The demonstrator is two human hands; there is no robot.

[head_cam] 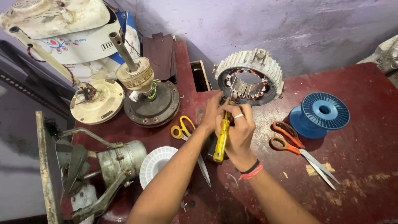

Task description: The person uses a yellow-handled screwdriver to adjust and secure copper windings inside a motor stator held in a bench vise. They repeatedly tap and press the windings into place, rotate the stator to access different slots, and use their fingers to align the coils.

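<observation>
A round metal motor stator [250, 76] with copper windings and grey slot papers stands tilted on the dark red table [356, 166]. My right hand [239, 132], with a ring and a red wrist thread, grips a yellow-handled screwdriver [222, 140] whose tip reaches up into the stator's slots. My left hand [210, 112] presses beside it at the stator's lower rim, fingers closed around the screwdriver's upper part. What the left fingers pinch is hidden.
Yellow-handled scissors [183, 128] lie left of my hands, orange-handled scissors [286, 139] to the right. A blue spool [320, 114] sits at the right. Fan motors [151, 103] [96, 101], a white disc [156, 164] and a grey motor [120, 159] crowd the left.
</observation>
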